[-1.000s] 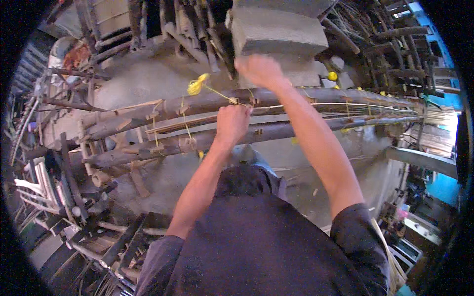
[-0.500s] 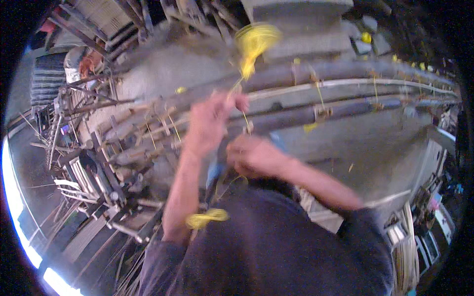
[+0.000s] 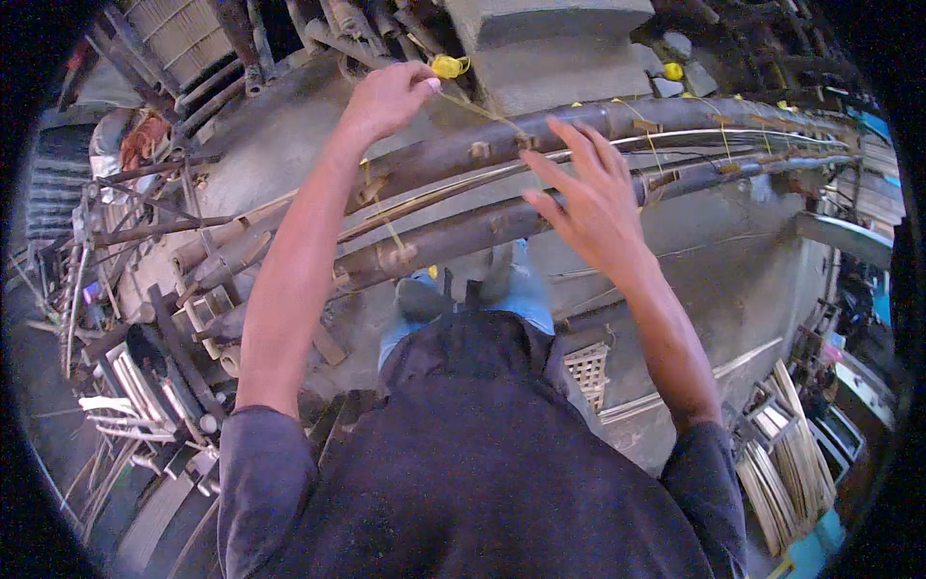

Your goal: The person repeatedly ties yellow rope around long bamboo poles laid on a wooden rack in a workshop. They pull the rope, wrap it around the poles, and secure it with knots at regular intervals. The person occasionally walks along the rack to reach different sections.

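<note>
My left hand (image 3: 389,99) is closed in a pinch on yellow string (image 3: 482,111), with a small yellow bundle (image 3: 449,67) just beyond its fingertips. From there the string runs taut-looking to the far dark bamboo pole (image 3: 439,150). My right hand (image 3: 596,207) hovers over the poles with its fingers spread, and I see nothing held in it. Its fingertips are close to where the string meets the far pole; whether they touch cannot be made out. The near bamboo pole (image 3: 444,239) lies alongside, with thin strips (image 3: 415,200) between the two and yellow ties (image 3: 652,150) across them.
A concrete block (image 3: 559,68) stands beyond the poles, with grey stones and a yellow ball-like thing (image 3: 673,71) beside it. Cut wood and bamboo (image 3: 145,386) are piled at the left. A woven basket (image 3: 585,374) sits near my right side, and bundled strips (image 3: 786,473) lie farther right.
My left hand has moved up and away to the left with the string. My right hand has lifted from near my body to over the poles, its fingers now spread.
</note>
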The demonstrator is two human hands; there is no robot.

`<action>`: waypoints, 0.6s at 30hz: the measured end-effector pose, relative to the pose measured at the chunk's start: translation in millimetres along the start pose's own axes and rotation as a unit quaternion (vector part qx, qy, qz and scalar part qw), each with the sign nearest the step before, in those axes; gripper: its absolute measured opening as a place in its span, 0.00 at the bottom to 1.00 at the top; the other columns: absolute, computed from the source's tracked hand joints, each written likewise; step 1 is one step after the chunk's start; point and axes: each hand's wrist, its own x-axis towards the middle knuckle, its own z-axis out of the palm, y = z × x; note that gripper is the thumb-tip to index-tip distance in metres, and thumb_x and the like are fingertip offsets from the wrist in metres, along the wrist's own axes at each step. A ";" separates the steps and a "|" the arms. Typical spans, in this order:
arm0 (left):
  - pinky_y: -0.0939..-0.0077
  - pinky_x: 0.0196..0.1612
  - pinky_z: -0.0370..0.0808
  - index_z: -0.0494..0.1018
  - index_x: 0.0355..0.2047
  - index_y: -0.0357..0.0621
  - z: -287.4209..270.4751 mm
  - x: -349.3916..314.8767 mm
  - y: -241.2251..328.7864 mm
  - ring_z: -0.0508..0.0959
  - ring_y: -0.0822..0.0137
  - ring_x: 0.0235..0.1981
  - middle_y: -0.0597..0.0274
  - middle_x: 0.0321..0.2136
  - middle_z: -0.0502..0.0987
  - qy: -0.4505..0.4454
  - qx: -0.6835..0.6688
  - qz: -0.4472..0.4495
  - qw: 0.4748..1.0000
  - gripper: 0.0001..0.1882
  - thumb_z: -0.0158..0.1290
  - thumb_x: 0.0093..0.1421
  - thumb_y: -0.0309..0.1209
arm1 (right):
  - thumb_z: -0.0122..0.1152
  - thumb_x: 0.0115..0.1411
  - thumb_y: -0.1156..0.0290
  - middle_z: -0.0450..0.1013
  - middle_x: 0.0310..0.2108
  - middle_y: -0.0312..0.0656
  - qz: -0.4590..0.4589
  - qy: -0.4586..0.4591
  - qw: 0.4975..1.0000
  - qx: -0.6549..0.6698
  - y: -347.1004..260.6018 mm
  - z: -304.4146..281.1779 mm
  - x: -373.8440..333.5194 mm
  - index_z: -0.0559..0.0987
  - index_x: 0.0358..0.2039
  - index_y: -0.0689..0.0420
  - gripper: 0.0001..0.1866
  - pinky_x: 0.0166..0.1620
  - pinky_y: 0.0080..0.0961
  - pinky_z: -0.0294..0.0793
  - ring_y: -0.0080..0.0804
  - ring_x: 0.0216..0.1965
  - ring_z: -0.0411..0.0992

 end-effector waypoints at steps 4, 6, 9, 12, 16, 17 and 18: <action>0.66 0.47 0.73 0.75 0.45 0.44 -42.9 -88.1 -24.1 0.79 0.59 0.42 0.53 0.39 0.80 0.077 -0.159 0.017 0.984 0.17 0.48 0.65 0.41 | 0.64 0.55 0.57 0.60 0.60 0.53 0.061 0.001 0.987 -0.151 -41.6 26.8 3.9 0.80 0.43 0.53 0.19 0.62 0.52 0.54 0.54 0.63 0.54; 0.68 0.48 0.73 0.75 0.45 0.45 -54.6 -138.9 -43.2 0.79 0.60 0.42 0.55 0.39 0.80 0.108 -0.203 -0.043 0.972 0.16 0.48 0.65 0.41 | 0.62 0.57 0.59 0.64 0.56 0.52 0.073 0.000 0.996 -0.053 -70.6 12.1 -40.7 0.79 0.45 0.55 0.18 0.60 0.49 0.58 0.52 0.59 0.59; 0.68 0.45 0.74 0.76 0.43 0.44 -83.3 -184.2 -51.0 0.80 0.60 0.39 0.56 0.35 0.81 0.122 -0.252 -0.098 0.955 0.16 0.49 0.64 0.41 | 0.61 0.59 0.63 0.68 0.47 0.48 0.264 -0.176 0.861 0.396 -123.2 37.1 -98.0 0.79 0.44 0.57 0.16 0.53 0.41 0.65 0.43 0.50 0.66; 0.63 0.41 0.75 0.76 0.42 0.44 -77.5 -186.2 -17.4 0.80 0.53 0.37 0.54 0.32 0.81 0.072 -0.231 -0.047 0.969 0.16 0.48 0.64 0.41 | 0.59 0.60 0.66 0.72 0.36 0.42 0.405 -0.226 0.711 0.528 -138.5 169.0 -93.6 0.80 0.43 0.58 0.13 0.47 0.32 0.69 0.34 0.40 0.70; 0.49 0.42 0.76 0.76 0.36 0.38 0.8 -184.1 -5.3 0.79 0.44 0.36 0.43 0.31 0.79 -0.089 -0.008 -0.035 0.995 0.15 0.47 0.63 0.37 | 0.58 0.61 0.70 0.73 0.26 0.40 0.137 -0.140 0.948 0.250 -149.7 89.1 -41.6 0.82 0.36 0.57 0.08 0.39 0.25 0.72 0.27 0.32 0.73; 0.50 0.39 0.76 0.75 0.35 0.36 11.6 -192.3 -4.7 0.80 0.46 0.33 0.44 0.29 0.79 -0.040 -0.046 -0.029 0.998 0.15 0.50 0.61 0.38 | 0.58 0.60 0.71 0.73 0.25 0.39 0.042 -0.112 0.971 0.206 -155.0 33.5 -1.4 0.80 0.30 0.57 0.05 0.36 0.27 0.72 0.29 0.32 0.73; 0.50 0.38 0.76 0.75 0.36 0.36 20.9 -198.4 -2.5 0.80 0.46 0.32 0.45 0.29 0.79 -0.014 -0.033 -0.031 0.999 0.15 0.51 0.60 0.37 | 0.59 0.57 0.73 0.73 0.26 0.39 0.054 -0.149 0.973 0.167 -168.3 -5.9 32.8 0.79 0.29 0.58 0.04 0.37 0.28 0.73 0.31 0.31 0.73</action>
